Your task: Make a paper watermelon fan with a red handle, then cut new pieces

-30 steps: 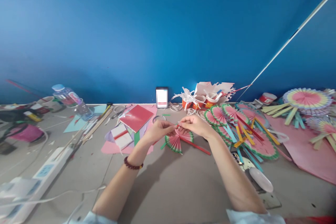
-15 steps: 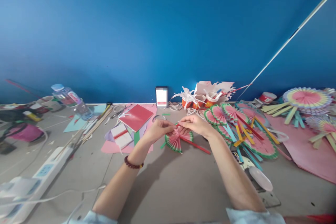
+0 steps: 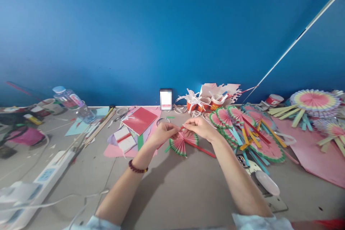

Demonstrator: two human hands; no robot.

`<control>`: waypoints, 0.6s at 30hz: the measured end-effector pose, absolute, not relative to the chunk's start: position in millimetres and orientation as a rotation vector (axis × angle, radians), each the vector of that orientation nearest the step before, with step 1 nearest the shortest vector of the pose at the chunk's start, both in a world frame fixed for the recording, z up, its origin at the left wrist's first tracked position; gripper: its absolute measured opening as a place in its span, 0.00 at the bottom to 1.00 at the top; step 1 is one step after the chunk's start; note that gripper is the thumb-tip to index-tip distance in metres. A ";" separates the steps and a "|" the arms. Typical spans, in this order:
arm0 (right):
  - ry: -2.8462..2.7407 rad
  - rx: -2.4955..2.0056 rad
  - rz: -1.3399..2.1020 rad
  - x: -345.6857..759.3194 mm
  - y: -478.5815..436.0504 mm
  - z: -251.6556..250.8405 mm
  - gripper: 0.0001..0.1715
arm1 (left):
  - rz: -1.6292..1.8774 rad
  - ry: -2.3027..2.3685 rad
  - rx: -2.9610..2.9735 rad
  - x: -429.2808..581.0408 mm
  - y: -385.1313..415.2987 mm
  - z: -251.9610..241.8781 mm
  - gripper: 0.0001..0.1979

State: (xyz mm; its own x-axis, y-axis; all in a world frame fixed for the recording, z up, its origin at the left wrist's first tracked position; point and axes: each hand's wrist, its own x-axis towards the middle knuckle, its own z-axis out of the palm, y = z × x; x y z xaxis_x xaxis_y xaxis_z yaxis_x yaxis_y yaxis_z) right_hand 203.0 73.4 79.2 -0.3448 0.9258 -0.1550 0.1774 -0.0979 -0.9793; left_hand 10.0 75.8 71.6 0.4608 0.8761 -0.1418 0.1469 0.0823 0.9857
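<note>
My left hand [image 3: 165,133] and my right hand [image 3: 201,128] meet over the middle of the table, fingertips pinched together. Between them runs a narrow red paper strip [image 3: 181,128], gripped from both sides. Directly beneath, a pleated paper fan [image 3: 180,148], pink with a green edge, lies partly covered by my fingers. From the fan a longer red strip [image 3: 203,150] slants toward the lower right, passing under my right wrist. Whether the gripped strip is fastened to the fan is hidden by my fingers.
Finished fans [image 3: 266,149] with coloured strips pile up at the right, near a white mouse [image 3: 267,182]. Left of my hands lie a red paper packet [image 3: 140,120] and wooden sticks [image 3: 100,129]. A power strip [image 3: 45,179] and a bottle [image 3: 67,99] stand farther left.
Both hands keep their pinch in almost the same place. A bit of red strip now shows beneath my left hand near the wrist. The fan has stayed put.
</note>
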 end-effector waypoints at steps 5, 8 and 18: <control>-1.512 -1.195 1.486 201.7 74.0 77.5 0.20 | 0.753 0.956 1.405 10.8 75.9 69.3 0.17; -1.457 -1.168 1.555 202.4 76.3 75.9 0.21 | 0.790 0.943 1.367 11.5 75.9 70.4 0.16; -1.515 -1.181 1.445 200.5 80.6 66.1 0.20 | 0.792 0.968 1.392 9.9 76.5 70.3 0.13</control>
